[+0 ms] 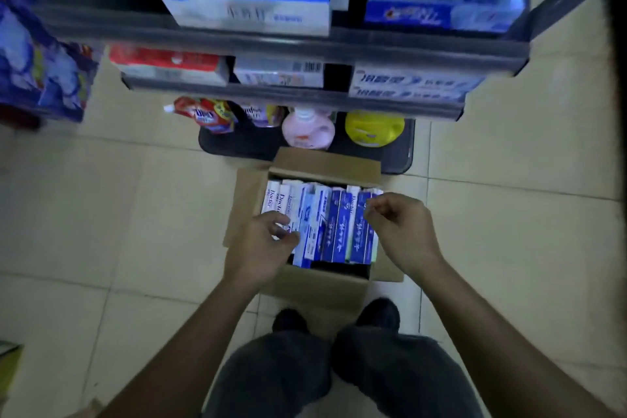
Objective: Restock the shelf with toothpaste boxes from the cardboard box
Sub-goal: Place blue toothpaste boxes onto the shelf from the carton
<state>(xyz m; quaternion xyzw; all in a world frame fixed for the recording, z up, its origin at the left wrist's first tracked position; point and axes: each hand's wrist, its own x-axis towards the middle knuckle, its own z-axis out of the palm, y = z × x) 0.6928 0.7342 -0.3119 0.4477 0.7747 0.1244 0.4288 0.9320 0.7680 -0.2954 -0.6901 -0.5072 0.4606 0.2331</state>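
Toothpaste boxes (322, 224): stood on end in a tight row, white ones on the left, blue-and-white ones on the right, print too blurred to read.
Where: down inside the cardboard box (325, 163), on the floor (135, 214) right in front of the shelf (271, 41).
Cardboard box: brown, flaps open, almost full, with a dark gap along the near side.
Left hand (261, 248): over the white boxes, fingers curled, thumb close to the fingertips; grip or no grip, could not tell.
Right hand (400, 224): over the blue boxes at the right end, fingers curled in together; hold on a box not clear either.
Shelf: dark tiers, the upper ones held packs (251, 0) lying flat in blue, white, red and green.
Bottom tier: pouches (207, 115), a pink bottle (307, 131) and a yellow tub (373, 127).
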